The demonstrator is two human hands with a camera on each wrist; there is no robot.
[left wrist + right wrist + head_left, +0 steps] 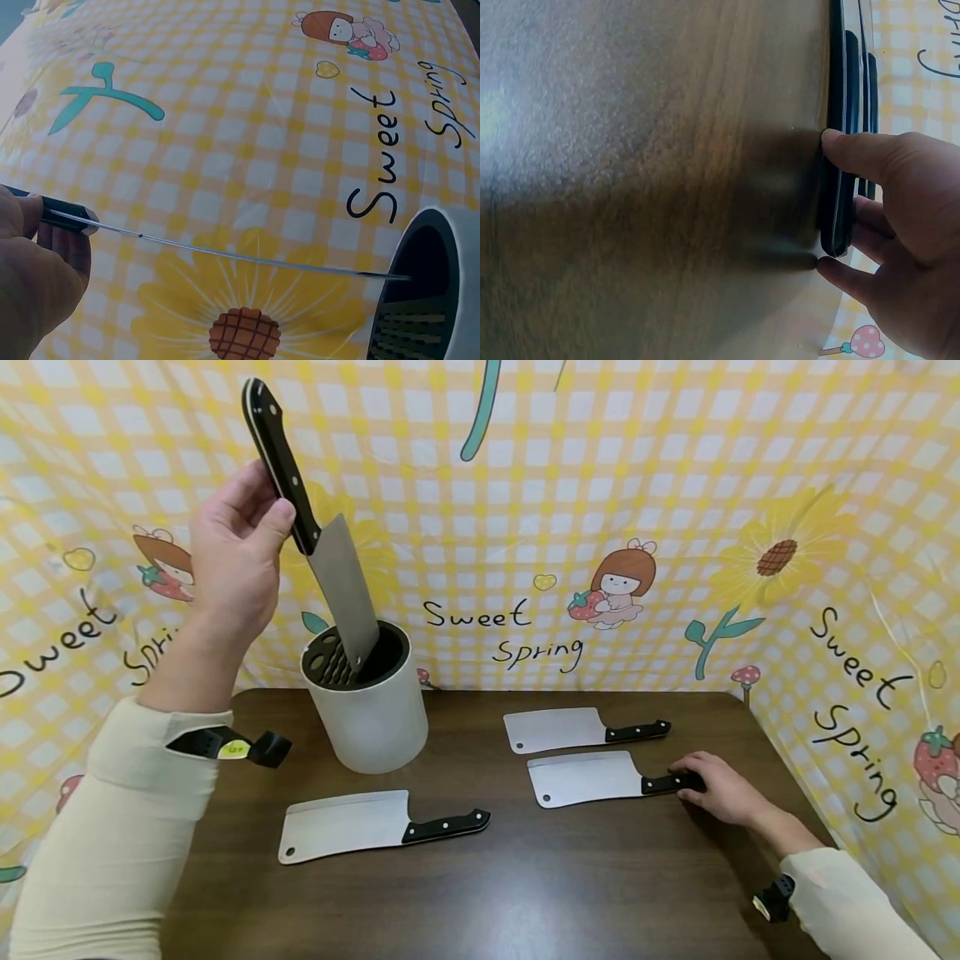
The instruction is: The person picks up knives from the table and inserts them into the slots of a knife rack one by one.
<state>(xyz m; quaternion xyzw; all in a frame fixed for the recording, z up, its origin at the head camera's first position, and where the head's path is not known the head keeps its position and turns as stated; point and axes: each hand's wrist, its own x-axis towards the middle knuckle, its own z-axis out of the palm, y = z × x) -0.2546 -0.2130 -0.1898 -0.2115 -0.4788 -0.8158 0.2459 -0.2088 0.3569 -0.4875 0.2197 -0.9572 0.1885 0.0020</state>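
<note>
High on the left, my left hand pinches a cleaver by its black riveted handle. That blade slants down, its far end overlapping the dark opening of a white round knife block. Seen edge-on in the left wrist view, the blade meets the opening of the block. My right hand grips the handle end of a second cleaver lying flat on the table. In the right wrist view, thumb and fingers lie on either side of its black handle.
Behind the second cleaver lies another cleaver, handle to the right. One more cleaver lies in front of the block. The brown wooden table is backed and flanked by a yellow checked cloth.
</note>
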